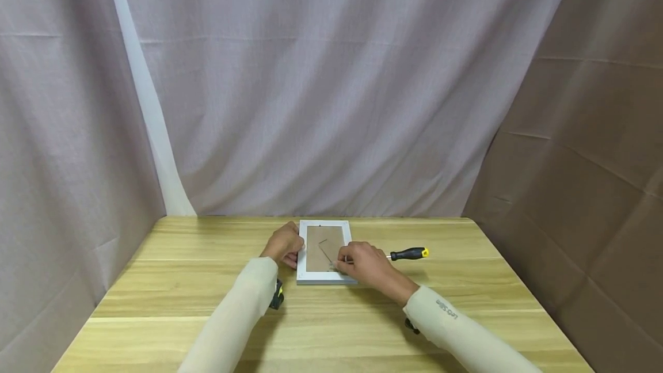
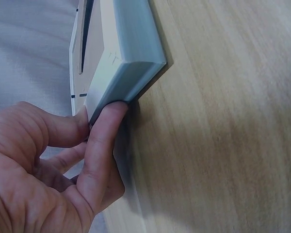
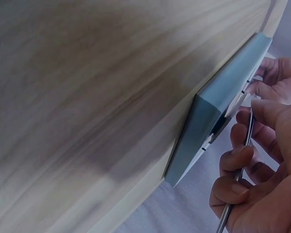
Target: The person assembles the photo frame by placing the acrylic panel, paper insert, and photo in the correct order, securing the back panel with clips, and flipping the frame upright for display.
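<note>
Fingers (image 2: 104, 141) of both hands against the picture frame's (image 1: 324, 278) edges.

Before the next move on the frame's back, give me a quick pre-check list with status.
1. Picture frame lying flat, back up, on the table: ok.
2. Left hand steadies the frame's left edge, thumb on the rim: ok.
3. Right hand holds a thin metal shaft between the fingers: ok.
4. Shaft tip seated on a backing tab: cannot tell, hidden by the hand.
5. Screwdriver beside the frame on the right, apart from the hands: ok.
</note>
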